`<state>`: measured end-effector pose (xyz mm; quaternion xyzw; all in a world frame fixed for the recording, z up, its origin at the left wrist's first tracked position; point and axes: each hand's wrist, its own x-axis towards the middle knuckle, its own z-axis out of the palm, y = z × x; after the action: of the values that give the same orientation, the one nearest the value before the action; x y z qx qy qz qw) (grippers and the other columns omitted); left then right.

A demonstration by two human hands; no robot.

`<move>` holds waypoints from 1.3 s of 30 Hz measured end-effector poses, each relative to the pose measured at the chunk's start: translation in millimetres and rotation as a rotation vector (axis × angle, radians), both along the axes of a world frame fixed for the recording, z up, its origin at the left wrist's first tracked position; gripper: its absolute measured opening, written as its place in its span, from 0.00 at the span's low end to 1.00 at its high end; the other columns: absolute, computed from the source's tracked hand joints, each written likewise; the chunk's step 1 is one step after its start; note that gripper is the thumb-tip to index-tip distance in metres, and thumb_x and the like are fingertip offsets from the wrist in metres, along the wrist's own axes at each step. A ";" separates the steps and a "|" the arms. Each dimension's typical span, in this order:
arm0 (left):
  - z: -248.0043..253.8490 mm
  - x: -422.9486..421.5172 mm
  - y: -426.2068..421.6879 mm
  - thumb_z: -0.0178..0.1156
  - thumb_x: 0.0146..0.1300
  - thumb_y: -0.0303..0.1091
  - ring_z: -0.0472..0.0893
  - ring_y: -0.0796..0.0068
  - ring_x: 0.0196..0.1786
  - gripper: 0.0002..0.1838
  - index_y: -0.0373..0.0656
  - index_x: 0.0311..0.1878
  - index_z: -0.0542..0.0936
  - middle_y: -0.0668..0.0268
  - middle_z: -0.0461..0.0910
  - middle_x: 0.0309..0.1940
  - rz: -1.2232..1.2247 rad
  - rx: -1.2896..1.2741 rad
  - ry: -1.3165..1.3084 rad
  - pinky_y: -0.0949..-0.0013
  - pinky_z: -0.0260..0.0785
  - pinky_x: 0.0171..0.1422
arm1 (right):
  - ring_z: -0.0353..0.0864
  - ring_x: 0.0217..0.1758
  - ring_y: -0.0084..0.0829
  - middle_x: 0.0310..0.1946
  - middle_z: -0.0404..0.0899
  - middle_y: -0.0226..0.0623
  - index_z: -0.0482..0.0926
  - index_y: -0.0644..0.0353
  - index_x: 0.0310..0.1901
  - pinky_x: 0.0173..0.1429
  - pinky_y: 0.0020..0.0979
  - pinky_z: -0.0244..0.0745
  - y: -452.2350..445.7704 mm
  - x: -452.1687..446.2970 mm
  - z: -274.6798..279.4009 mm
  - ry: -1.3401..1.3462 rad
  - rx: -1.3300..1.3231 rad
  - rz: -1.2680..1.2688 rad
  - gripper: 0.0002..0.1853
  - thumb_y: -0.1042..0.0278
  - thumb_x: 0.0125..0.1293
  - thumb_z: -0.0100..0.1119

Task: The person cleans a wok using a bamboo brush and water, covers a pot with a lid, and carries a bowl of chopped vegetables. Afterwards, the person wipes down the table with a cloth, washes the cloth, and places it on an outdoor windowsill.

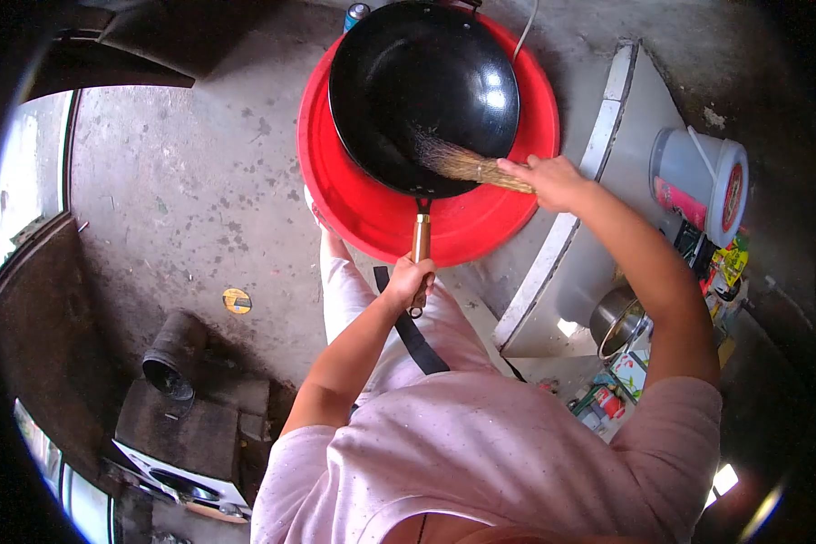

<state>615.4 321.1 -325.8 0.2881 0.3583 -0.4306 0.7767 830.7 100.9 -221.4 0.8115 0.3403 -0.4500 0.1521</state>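
Note:
A large black wok [408,82] rests over a wide red basin [335,195], its handle toward me. My left hand [410,281] is wrapped round the wooden handle [422,238]. In my right hand [558,181] is a straw brush [467,165], gripped by its bound end at the basin's right side. The brush's frayed bristles touch the lower inside of the wok. The wok's inner surface looks dark and shiny.
At the right, a white bucket [698,181] stands beside a pale ledge [562,240]. A metal pot [618,319] and assorted packets lie below it. A dark cylinder [170,363] sits at the lower left, and a yellow disc [237,301] lies on the floor.

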 end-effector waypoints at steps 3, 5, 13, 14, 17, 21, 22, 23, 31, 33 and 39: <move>-12.1 -2.5 -2.5 0.55 0.47 0.26 0.66 0.74 0.10 0.05 0.39 0.25 0.67 0.65 0.67 0.11 -0.023 0.066 0.007 0.71 0.58 0.13 | 0.75 0.38 0.44 0.38 0.70 0.46 0.49 0.41 0.65 0.37 0.41 0.70 54.7 -7.9 15.4 0.025 0.115 0.006 0.41 0.75 0.48 0.53; -4.6 -2.4 5.3 0.54 0.47 0.25 0.65 0.74 0.10 0.05 0.40 0.24 0.67 0.65 0.67 0.11 0.008 0.027 0.013 0.71 0.58 0.13 | 0.75 0.38 0.44 0.39 0.70 0.46 0.48 0.39 0.66 0.38 0.42 0.70 58.9 -10.3 12.4 0.065 0.157 -0.039 0.42 0.75 0.48 0.53; 0.6 7.1 12.0 0.54 0.47 0.24 0.66 0.73 0.10 0.06 0.41 0.23 0.66 0.64 0.67 0.10 0.010 0.055 0.023 0.71 0.58 0.13 | 0.76 0.38 0.43 0.40 0.70 0.46 0.47 0.34 0.66 0.37 0.40 0.71 60.3 -11.1 22.1 0.063 0.105 -0.053 0.44 0.73 0.47 0.55; 0.5 6.7 14.2 0.54 0.47 0.24 0.66 0.73 0.10 0.06 0.41 0.23 0.66 0.64 0.67 0.10 0.009 0.055 0.024 0.71 0.58 0.13 | 0.76 0.38 0.43 0.40 0.70 0.46 0.47 0.34 0.66 0.37 0.40 0.71 56.8 -8.5 21.0 0.063 0.104 -0.054 0.44 0.73 0.47 0.55; -0.2 3.6 15.9 0.53 0.48 0.23 0.65 0.73 0.09 0.06 0.41 0.24 0.66 0.64 0.67 0.10 0.003 0.020 0.030 0.72 0.59 0.14 | 0.76 0.37 0.42 0.37 0.71 0.44 0.48 0.28 0.65 0.35 0.41 0.70 26.3 16.4 18.6 0.051 -0.008 0.034 0.43 0.74 0.49 0.54; -6.4 3.8 20.6 0.53 0.48 0.24 0.66 0.74 0.10 0.06 0.41 0.24 0.65 0.64 0.67 0.11 0.008 0.049 0.016 0.72 0.58 0.14 | 0.77 0.36 0.40 0.36 0.73 0.44 0.49 0.29 0.64 0.36 0.37 0.73 -5.9 46.1 57.0 -0.270 -0.119 0.044 0.41 0.76 0.51 0.51; -11.3 3.5 21.3 0.53 0.48 0.24 0.66 0.74 0.10 0.06 0.41 0.24 0.65 0.64 0.67 0.11 0.011 0.046 0.017 0.72 0.58 0.14 | 0.77 0.36 0.40 0.36 0.73 0.44 0.49 0.31 0.65 0.36 0.37 0.73 -2.8 47.5 67.5 -0.298 -0.151 -0.046 0.41 0.77 0.51 0.52; -17.7 2.6 21.4 0.53 0.48 0.25 0.67 0.74 0.10 0.05 0.41 0.24 0.66 0.65 0.68 0.11 -0.020 0.056 -0.006 0.72 0.59 0.14 | 0.77 0.36 0.40 0.36 0.73 0.44 0.49 0.31 0.65 0.36 0.37 0.73 -2.5 44.8 63.1 -0.297 -0.154 -0.042 0.41 0.77 0.51 0.52; -7.5 0.7 17.5 0.53 0.48 0.24 0.66 0.75 0.10 0.06 0.41 0.25 0.66 0.65 0.67 0.11 0.000 -0.010 0.027 0.72 0.58 0.13 | 0.77 0.36 0.43 0.38 0.73 0.46 0.48 0.39 0.66 0.38 0.41 0.72 8.4 16.0 43.9 -0.138 -0.152 -0.158 0.45 0.74 0.44 0.54; -7.1 2.9 22.6 0.53 0.48 0.24 0.66 0.75 0.10 0.06 0.41 0.24 0.66 0.65 0.67 0.11 0.014 -0.016 0.031 0.72 0.58 0.13 | 0.77 0.36 0.43 0.39 0.73 0.46 0.48 0.40 0.66 0.38 0.40 0.72 12.2 19.0 49.4 -0.181 -0.222 -0.169 0.45 0.73 0.43 0.55; -9.9 5.4 31.1 0.54 0.49 0.25 0.66 0.76 0.09 0.05 0.41 0.23 0.67 0.65 0.68 0.10 -0.068 0.026 0.010 0.73 0.58 0.13 | 0.78 0.33 0.41 0.27 0.77 0.42 0.60 0.51 0.61 0.37 0.40 0.72 106.5 26.4 98.0 0.063 -0.255 0.132 0.39 0.72 0.41 0.57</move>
<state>620.8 352.2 -335.7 0.3079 0.3577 -0.4535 0.7560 857.1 207.5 -123.5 0.7469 0.3376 -0.5039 0.2725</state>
